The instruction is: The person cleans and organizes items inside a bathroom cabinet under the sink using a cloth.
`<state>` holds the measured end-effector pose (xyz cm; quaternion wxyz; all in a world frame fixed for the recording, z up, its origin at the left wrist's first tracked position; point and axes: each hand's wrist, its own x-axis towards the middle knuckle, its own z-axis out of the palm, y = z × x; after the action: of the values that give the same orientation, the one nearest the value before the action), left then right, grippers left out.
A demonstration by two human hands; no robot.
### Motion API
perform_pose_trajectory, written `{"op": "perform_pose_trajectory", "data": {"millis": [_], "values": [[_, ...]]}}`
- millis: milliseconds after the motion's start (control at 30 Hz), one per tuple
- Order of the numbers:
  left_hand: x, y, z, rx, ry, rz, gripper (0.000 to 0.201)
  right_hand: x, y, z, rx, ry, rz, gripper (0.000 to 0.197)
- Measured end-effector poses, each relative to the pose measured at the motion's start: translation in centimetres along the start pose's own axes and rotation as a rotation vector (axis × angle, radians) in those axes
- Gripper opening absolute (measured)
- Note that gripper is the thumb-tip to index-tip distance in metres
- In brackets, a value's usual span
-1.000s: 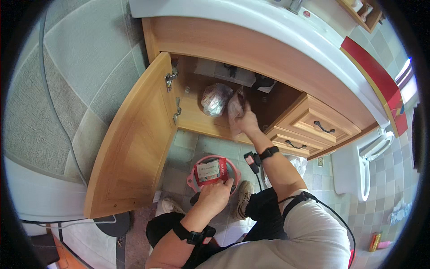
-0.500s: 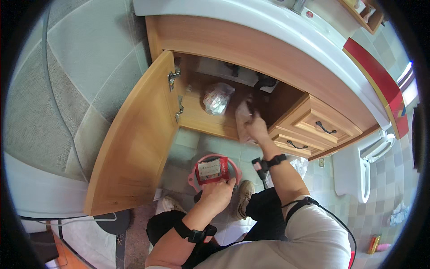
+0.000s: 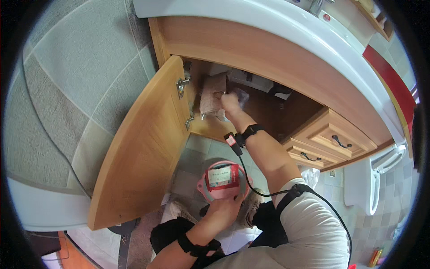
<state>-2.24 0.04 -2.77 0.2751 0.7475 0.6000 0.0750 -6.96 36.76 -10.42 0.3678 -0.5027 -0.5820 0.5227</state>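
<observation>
My right hand [image 3: 230, 102] reaches into the open wooden cabinet, its fingers closed on the edge of a flat, pale pink plastic-wrapped package [image 3: 211, 96]. That package lies toward the cabinet's left side, partly covering a clear plastic bag [image 3: 242, 96]. Lower down, my left hand [image 3: 224, 210] is closed at the near rim of a pink basin [image 3: 202, 184]; its fingertips are partly hidden. Inside the basin rests a red packet [image 3: 228, 176] with a white label.
The cabinet door [image 3: 148, 139] stands open on the left, with metal hinges. Two drawers [image 3: 333, 136] are at the right, below a white countertop [image 3: 251, 20]. Dark pipes [image 3: 281, 89] run at the cabinet's back. A toilet [image 3: 362, 184] stands far right.
My right hand has moved the pink package leftward and deeper into the cabinet, in front of the clear bag. My left hand stays at the basin, and the view has shifted slightly.
</observation>
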Motion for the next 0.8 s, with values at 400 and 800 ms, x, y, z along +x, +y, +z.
{"op": "perform_pose_trajectory", "data": {"millis": [400,800], "values": [[-1.5,-0.3,-3.0,-0.080,0.119,0.014,0.048,-4.5,-0.1,-3.9,-0.017,0.039,0.128,0.054],[-0.7,0.9,-2.7,-0.088,0.009,0.062,0.052,-4.8,2.9,1.2,0.583,-0.220,0.125,0.079]]}}
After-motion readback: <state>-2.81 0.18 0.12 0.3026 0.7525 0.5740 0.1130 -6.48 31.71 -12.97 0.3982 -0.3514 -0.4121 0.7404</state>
